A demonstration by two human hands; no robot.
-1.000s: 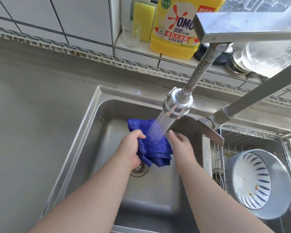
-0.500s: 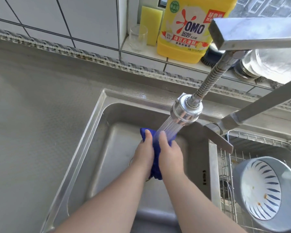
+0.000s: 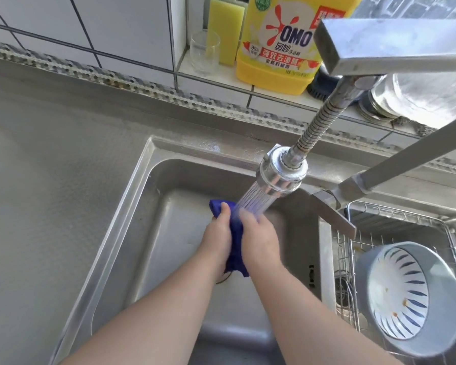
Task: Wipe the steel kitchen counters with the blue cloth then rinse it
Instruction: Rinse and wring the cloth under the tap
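Observation:
The blue cloth (image 3: 236, 239) is bunched between my two hands over the steel sink (image 3: 142, 185). My left hand (image 3: 217, 234) presses it from the left and my right hand (image 3: 259, 237) from the right, both shut on it. Water sprays from the faucet head (image 3: 281, 173) onto the cloth's top and my right fingers. Most of the cloth is hidden between my palms; a corner pokes out above my left hand and a fold hangs below my wrists. The steel counter (image 3: 50, 193) stretches to the left of the sink.
A wire drying rack (image 3: 395, 214) at the right holds a grey bowl (image 3: 411, 299) lying on its side. On the tiled ledge behind stand a glass (image 3: 204, 52), a yellow sponge (image 3: 225, 29) and a yellow detergent bottle (image 3: 282, 46). The faucet arm (image 3: 395, 52) crosses overhead.
A second ago my hands were apart with the cloth spread loosely under the spray. They have closed together, squeezing the cloth into a narrow bundle between them.

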